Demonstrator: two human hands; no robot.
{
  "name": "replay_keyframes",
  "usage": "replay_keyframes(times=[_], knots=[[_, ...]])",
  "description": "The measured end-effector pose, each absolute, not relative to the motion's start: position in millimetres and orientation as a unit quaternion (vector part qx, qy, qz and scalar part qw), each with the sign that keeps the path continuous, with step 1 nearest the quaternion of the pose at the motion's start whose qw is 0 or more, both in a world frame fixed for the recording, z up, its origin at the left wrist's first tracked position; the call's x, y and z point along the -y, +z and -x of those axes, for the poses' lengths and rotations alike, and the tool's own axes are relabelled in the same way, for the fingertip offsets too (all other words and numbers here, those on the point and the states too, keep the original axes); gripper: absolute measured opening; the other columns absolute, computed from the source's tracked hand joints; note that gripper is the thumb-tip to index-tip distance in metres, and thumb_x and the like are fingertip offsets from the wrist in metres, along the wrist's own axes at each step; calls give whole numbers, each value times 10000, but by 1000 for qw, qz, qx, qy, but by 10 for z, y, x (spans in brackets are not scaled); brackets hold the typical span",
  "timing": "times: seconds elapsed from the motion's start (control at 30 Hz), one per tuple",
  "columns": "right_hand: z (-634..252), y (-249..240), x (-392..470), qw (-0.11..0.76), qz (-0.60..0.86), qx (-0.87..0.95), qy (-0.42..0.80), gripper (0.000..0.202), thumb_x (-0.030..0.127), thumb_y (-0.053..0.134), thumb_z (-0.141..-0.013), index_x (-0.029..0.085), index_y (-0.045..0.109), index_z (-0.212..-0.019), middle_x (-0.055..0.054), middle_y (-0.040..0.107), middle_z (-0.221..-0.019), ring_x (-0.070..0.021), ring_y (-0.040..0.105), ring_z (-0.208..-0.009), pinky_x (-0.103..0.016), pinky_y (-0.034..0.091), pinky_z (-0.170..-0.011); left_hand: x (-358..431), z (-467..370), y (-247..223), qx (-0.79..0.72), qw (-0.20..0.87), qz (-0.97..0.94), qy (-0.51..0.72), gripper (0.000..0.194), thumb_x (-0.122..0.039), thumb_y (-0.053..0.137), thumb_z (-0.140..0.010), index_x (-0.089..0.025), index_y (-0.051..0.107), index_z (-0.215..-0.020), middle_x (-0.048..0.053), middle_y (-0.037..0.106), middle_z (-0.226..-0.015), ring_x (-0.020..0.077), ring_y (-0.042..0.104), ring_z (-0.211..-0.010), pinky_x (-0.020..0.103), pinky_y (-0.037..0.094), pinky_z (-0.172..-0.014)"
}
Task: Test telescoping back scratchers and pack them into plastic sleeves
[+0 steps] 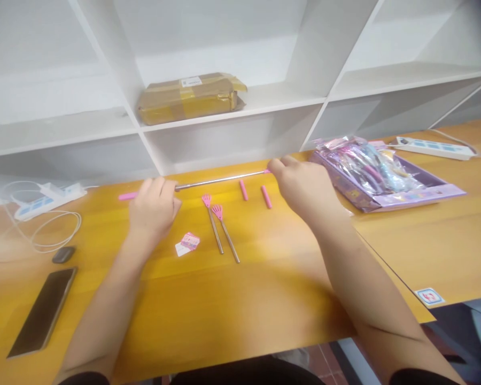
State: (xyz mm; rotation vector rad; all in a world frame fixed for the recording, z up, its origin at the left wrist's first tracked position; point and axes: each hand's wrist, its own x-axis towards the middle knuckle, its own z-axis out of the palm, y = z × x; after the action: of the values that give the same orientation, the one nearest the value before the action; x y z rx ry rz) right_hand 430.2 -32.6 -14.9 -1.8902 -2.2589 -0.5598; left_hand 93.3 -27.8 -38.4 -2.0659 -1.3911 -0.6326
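Stretched out between my hands is a telescopic back scratcher [224, 179] with a metal rod and a pink handle. My left hand [153, 206] is closed around it near the handle, whose pink end sticks out to the left. At the other end my right hand [299, 179] grips the pink head, mostly hidden by the fingers. Below the rod lie two more back scratchers, one on the left [214, 224] and one on the right [227, 232], each a pink claw on a bare metal rod. Two loose pink handles [243, 190] [266, 197] lie near my right hand.
Small pink and white cards [188, 243] lie on the wooden table [208, 310]. At right stands a purple box [420, 195] of plastic-wrapped items, near a power strip [435, 148]. A phone [44, 310], earbud case [63, 254] and another strip [50, 202] are left. A taped parcel [188, 99] sits on the shelf.
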Motion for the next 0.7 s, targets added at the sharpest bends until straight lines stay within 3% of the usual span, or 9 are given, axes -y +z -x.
replay_keyframes(times=[0.17, 0.33, 0.7], knots=[[-4064, -198, 354, 20, 599, 785, -154, 293, 65, 432, -974, 131, 682, -1110, -138, 670, -883, -210, 561, -629, -335, 238, -613, 339, -991, -356, 531, 261, 774, -224, 251, -103, 542, -868, -215, 729, -991, 103, 653, -859, 296, 553, -854, 370, 222, -553], [-4040, -239, 334, 51, 591, 788, -165, 300, 58, 433, -933, 123, 682, -1087, -136, 668, -856, -193, 506, -593, -335, 221, -592, 373, -998, -317, 533, 261, 776, -213, 257, -110, 538, -868, -197, 737, -1004, 115, 647, -860, 294, 543, -841, 368, 207, -545], [-3910, -217, 417, 16, 602, 783, -155, 300, 21, 402, -979, 125, 664, -1080, -108, 649, -877, -155, 435, -562, -329, 171, -603, 459, -1137, -328, 549, 269, 778, -145, 298, -107, 491, -892, -171, 734, -1054, 119, 660, -893, 277, 543, -850, 357, 221, -553]])
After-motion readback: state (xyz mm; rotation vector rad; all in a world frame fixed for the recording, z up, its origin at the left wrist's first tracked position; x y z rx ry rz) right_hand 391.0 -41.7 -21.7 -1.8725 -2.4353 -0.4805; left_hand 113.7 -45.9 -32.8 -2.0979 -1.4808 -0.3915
